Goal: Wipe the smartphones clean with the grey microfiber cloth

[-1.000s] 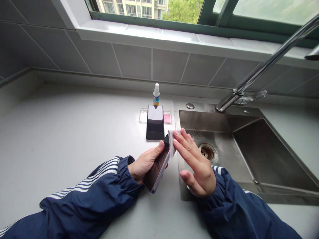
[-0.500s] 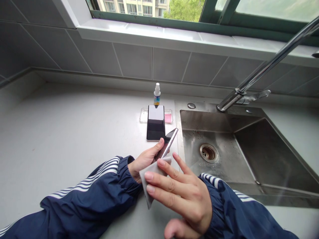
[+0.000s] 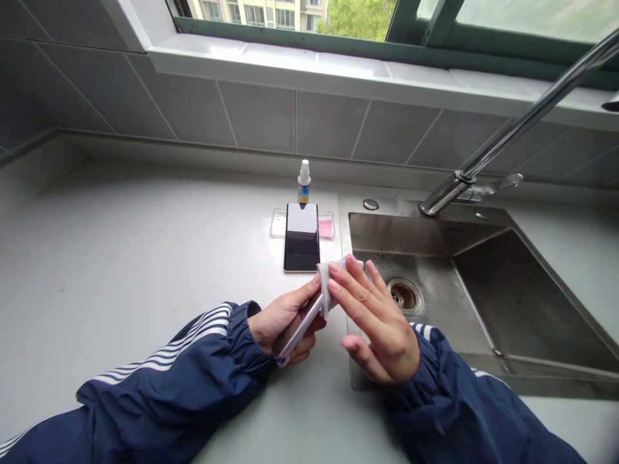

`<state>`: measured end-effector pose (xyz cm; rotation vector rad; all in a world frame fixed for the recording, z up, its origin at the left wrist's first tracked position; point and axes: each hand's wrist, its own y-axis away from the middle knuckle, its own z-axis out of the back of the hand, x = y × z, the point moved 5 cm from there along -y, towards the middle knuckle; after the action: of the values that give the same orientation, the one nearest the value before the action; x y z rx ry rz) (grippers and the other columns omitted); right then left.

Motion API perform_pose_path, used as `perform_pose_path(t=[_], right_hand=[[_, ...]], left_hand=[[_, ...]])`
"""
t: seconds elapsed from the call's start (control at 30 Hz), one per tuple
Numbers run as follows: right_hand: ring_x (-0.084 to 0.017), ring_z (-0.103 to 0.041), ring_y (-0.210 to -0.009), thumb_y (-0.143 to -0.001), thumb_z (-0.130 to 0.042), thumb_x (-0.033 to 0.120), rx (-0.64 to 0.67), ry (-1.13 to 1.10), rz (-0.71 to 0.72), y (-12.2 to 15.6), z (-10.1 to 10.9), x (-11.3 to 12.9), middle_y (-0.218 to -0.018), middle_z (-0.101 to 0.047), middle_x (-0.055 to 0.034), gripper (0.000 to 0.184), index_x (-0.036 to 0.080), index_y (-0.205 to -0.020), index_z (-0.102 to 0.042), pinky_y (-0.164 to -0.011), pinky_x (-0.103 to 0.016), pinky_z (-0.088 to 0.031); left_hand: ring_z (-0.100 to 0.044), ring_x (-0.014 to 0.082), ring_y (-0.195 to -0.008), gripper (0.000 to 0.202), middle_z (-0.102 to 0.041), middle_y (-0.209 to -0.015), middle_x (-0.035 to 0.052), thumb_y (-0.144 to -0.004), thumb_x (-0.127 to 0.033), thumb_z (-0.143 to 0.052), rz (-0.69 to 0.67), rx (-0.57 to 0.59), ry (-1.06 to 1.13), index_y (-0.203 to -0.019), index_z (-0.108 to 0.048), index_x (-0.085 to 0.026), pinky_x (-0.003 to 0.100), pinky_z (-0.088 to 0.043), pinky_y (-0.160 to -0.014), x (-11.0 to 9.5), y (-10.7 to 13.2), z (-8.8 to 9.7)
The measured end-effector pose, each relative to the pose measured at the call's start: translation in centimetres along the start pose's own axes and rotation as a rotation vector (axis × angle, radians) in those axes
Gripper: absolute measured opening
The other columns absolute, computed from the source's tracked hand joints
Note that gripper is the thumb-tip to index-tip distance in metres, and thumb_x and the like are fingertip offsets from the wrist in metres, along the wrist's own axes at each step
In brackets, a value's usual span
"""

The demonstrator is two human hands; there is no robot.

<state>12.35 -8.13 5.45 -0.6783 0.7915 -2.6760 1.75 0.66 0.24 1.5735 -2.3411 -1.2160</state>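
Observation:
My left hand is closed round a dark phone, held tilted on edge just above the grey counter. My right hand presses a small white cloth with stretched fingers against the phone's far end. A second phone lies flat, screen up, on the counter just beyond my hands. Behind it stand a small spray bottle and a clear flat case with something pink in it.
A steel sink with a round drain fills the right side, its edge next to my right hand. A long chrome tap slants over it. Grey tiled wall and a white window sill run along the back.
My right hand slid the cloth down the phone towards me, then back up to its far end. The phone in my left hand has tipped more onto its edge.

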Motion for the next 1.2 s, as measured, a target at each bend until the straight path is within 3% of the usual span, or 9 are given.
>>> perform_pose_path(t=[0.13,0.33,0.5,0.63,0.73,0.83,0.97,1.1,1.2], right_hand=[[-0.036,-0.025,-0.152,-0.104,-0.038,0.038,-0.036,-0.018,-0.077,0.2,0.3,-1.2,-0.162,-0.032,-0.0145,0.059,0.012,-0.157,-0.03,-0.122,-0.059,-0.023],[-0.034,-0.025,-0.152,-0.103,-0.04,0.033,-0.071,-0.063,-0.122,0.4,0.1,-1.7,-0.163,-0.03,-0.013,0.059,0.015,-0.158,-0.028,-0.122,-0.058,-0.025],[-0.033,-0.025,-0.152,-0.103,-0.04,0.03,-0.079,-0.077,-0.138,0.2,-0.1,-1.7,-0.163,-0.031,-0.0133,0.058,0.016,-0.158,-0.028,-0.122,-0.058,-0.026],[-0.034,-0.021,-0.153,-0.104,-0.037,0.036,-0.025,-0.062,-0.092,0.2,-0.6,-0.8,-0.163,-0.031,-0.0141,0.06,0.015,-0.159,-0.025,-0.123,-0.058,-0.023],[-0.034,-0.02,-0.153,-0.104,-0.035,0.038,0.019,-0.085,-0.045,0.3,-1.1,0.0,-0.163,-0.029,-0.0157,0.062,0.012,-0.159,-0.023,-0.122,-0.059,-0.022],[-0.034,-0.02,-0.154,-0.104,-0.036,0.039,0.03,-0.111,-0.038,0.3,-1.2,0.2,-0.164,-0.027,-0.0166,0.063,0.011,-0.159,-0.022,-0.122,-0.059,-0.022],[-0.035,-0.02,-0.153,-0.102,-0.04,0.043,-0.005,-0.183,-0.071,0.2,-1.0,-0.5,-0.164,-0.025,-0.0169,0.068,0.012,-0.159,-0.022,-0.122,-0.059,-0.023],[-0.035,-0.02,-0.153,-0.1,-0.041,0.05,-0.027,-0.277,-0.155,0.3,-1.1,-1.5,-0.165,-0.023,-0.0162,0.071,0.013,-0.159,-0.024,-0.123,-0.058,-0.022],[-0.033,-0.019,-0.154,-0.101,-0.04,0.047,-0.046,-0.315,-0.19,0.5,-1.2,-2.0,-0.166,-0.021,-0.0146,0.069,0.014,-0.159,-0.022,-0.124,-0.056,-0.023]], left_hand=[[-0.037,0.012,-0.02,0.054,-0.04,-0.035,-0.0084,-0.085,-0.074,-0.052,-0.097,0.092,0.006,-0.074,-0.058,-0.021,0.021,-0.026,-0.021,-0.5,0.1,-0.1],[-0.035,0.0128,-0.02,0.05,-0.042,-0.036,-0.0096,-0.088,-0.073,-0.047,-0.098,0.096,-0.014,-0.091,-0.056,-0.024,0.02,-0.027,-0.021,-0.5,0.2,-0.2],[-0.036,0.0127,-0.02,0.048,-0.042,-0.036,-0.0088,-0.088,-0.07,-0.05,-0.124,0.064,0.016,-0.083,-0.057,-0.023,0.021,-0.028,-0.02,-0.6,0.0,-0.1],[-0.04,0.0126,-0.021,0.063,-0.045,-0.035,-0.0026,-0.094,-0.069,-0.037,-0.148,-0.028,0.024,-0.063,-0.056,-0.018,0.021,-0.03,-0.022,-0.6,-0.5,0.7],[-0.046,0.011,-0.026,0.065,-0.052,-0.04,0.0015,-0.096,-0.066,-0.038,-0.203,-0.11,0.085,-0.061,-0.06,-0.016,0.02,-0.035,-0.027,-0.8,-0.8,1.2],[-0.061,0.013,-0.041,0.05,-0.065,-0.055,0.0041,-0.098,-0.055,-0.046,-0.272,-0.128,0.202,-0.082,-0.07,-0.014,0.019,-0.045,-0.038,-1.2,-0.7,1.1],[-0.071,0.0171,-0.056,0.037,-0.073,-0.069,0.0069,-0.103,-0.034,-0.041,-0.357,-0.067,0.262,-0.11,-0.07,-0.012,0.021,-0.05,-0.044,-1.8,-0.3,0.1],[-0.072,0.0173,-0.063,0.029,-0.076,-0.078,0.009,-0.1,-0.019,-0.046,-0.461,-0.001,0.23,-0.112,-0.071,-0.009,0.025,-0.058,-0.059,-2.2,0.0,-0.2],[-0.073,0.0177,-0.07,0.026,-0.077,-0.09,0.0119,-0.098,-0.019,-0.052,-0.475,0.058,0.199,-0.113,-0.07,-0.009,0.028,-0.06,-0.067,-2.0,-0.1,0.0]])
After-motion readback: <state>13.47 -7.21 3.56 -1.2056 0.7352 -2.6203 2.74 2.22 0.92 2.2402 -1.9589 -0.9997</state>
